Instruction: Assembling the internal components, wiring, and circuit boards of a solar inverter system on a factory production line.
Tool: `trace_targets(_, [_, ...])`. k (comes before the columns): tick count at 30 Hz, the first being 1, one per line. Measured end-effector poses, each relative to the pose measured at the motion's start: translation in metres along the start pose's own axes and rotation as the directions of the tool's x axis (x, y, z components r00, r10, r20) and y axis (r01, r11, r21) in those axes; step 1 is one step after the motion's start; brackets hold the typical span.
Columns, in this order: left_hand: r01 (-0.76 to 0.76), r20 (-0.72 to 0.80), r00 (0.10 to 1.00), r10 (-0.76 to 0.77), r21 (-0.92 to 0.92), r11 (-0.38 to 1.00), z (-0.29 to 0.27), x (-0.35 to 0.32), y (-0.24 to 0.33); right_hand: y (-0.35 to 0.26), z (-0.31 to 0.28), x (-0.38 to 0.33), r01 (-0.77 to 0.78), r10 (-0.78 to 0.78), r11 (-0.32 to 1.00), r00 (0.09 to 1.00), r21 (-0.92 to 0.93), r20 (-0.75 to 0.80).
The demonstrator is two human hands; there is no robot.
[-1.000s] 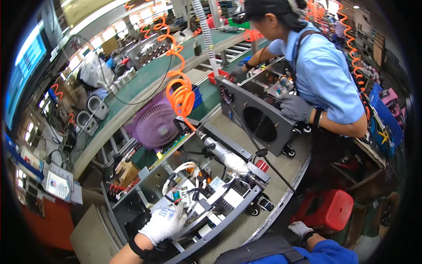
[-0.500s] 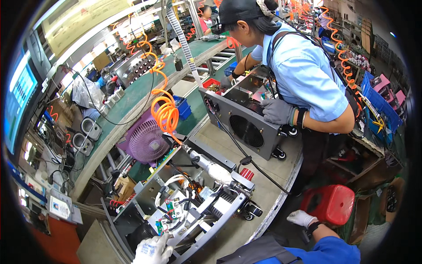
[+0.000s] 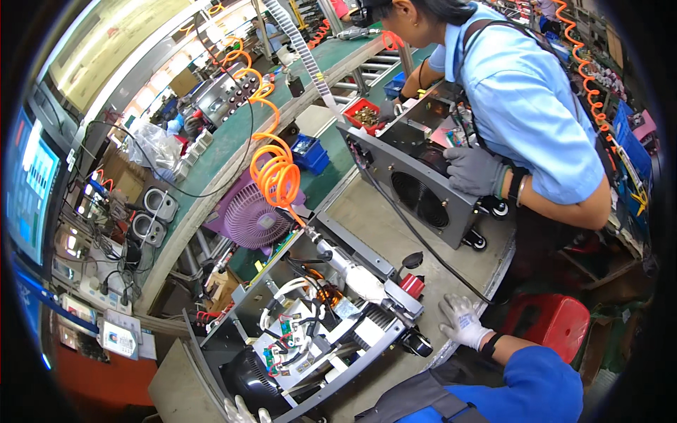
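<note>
An open grey metal chassis [image 3: 233,324] lies in front of me with wires, small green circuit boards [image 3: 285,328] and a black round fan-like part [image 3: 247,374] inside. My left hand [image 3: 247,412], in a white glove, is at its near edge with fingers apart; the lower picture edge cuts off the rest. My right hand [image 3: 463,321], gloved in white, is open with spread fingers at the bench edge, right of the chassis and apart from it. A silver air screwdriver [image 3: 356,278] rests across the chassis, joined to an orange coiled hose [image 3: 276,176]. Beside its tip is a red ribbed part [image 3: 411,285].
A co-worker in a blue shirt [image 3: 525,106] leans over a second chassis [image 3: 402,187] with a fan grille and casters. A purple fan [image 3: 257,215], blue bin [image 3: 310,155] and red bin [image 3: 363,116] stand beyond. To the right is a red stool [image 3: 553,328]; a screen [image 3: 32,190] hangs left.
My right hand has risen from beside the stool to the bench edge. My left hand has drawn back from the chassis's inside to its near edge. The view has shifted slightly.
</note>
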State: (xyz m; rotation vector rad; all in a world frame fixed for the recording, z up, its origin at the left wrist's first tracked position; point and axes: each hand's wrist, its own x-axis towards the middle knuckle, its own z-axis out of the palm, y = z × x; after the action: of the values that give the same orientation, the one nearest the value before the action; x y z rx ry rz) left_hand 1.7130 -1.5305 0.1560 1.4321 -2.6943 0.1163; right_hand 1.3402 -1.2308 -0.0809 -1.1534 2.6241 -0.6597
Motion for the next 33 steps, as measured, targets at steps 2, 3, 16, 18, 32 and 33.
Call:
trace_targets(2, [0.0,0.008,1.0,-0.001,0.038,0.999,-0.001,0.0,0.002,0.004,0.011,-0.007,0.015,-0.017,0.998,1.0,-0.065,-0.018])
trace_targets(3, [0.052,-0.021,0.998,-0.052,-0.022,0.998,0.005,0.0,-0.003,0.005,0.011,-0.006,0.008,-0.009,0.998,1.0,-0.069,-0.016])
trace_targets(16, [0.139,-0.086,0.987,-0.136,0.031,0.99,0.009,0.011,0.011,0.005,0.007,0.002,0.022,-0.021,0.996,1.0,-0.092,0.014])
trace_targets(18, [0.097,-0.075,0.993,-0.089,0.116,0.989,0.003,0.01,0.016,0.006,0.008,0.001,0.021,-0.019,0.994,1.0,-0.104,0.021])
trace_targets(32, [0.232,-0.236,0.949,-0.211,0.066,0.97,0.023,0.01,0.012,0.001,0.006,0.004,-0.004,0.01,0.988,0.999,-0.154,0.042])
trace_targets(33, [0.326,-0.052,0.94,-0.338,-0.16,0.932,0.016,0.017,0.017,0.009,0.019,-0.002,-0.033,0.033,0.997,0.999,-0.066,0.003])
